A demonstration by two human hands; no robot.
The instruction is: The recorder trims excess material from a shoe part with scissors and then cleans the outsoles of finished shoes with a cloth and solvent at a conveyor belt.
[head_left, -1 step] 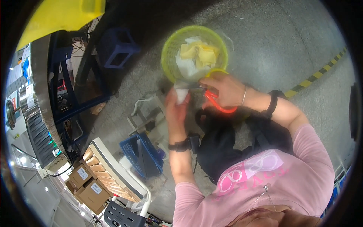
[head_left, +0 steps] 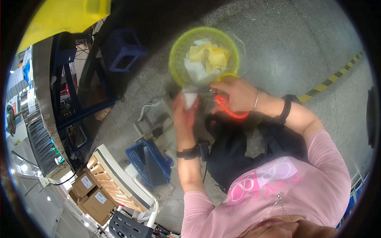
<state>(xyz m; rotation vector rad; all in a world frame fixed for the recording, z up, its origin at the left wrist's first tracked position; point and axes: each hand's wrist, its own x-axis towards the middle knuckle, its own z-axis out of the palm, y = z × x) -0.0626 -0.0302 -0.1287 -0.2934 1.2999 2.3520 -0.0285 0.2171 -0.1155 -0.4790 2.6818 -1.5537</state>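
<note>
My right hand [head_left: 240, 93] is closed round a pair of scissors [head_left: 234, 115] with a red handle. Their blades point left, toward my other hand. A yellow curved piece shows above my right fingers; I cannot tell whether it belongs to the scissors. My left hand [head_left: 183, 113] pinches a small white piece [head_left: 191, 100], paper-like or plastic, right at the blade tips. Whether the blades cut into it is blurred. Just beyond both hands stands a yellow-green mesh basket [head_left: 176, 59], holding crumpled yellow sheets [head_left: 216, 57] and white scraps [head_left: 195, 71].
Left of my legs sit a blue plastic basket [head_left: 135, 156] and a pale frame [head_left: 141, 129]. A dark blue stool [head_left: 126, 59] stands farther left, beside a workbench [head_left: 43, 87]. Cardboard boxes [head_left: 97, 204] lie at lower left. Black-and-yellow tape [head_left: 331, 80] crosses the floor at right.
</note>
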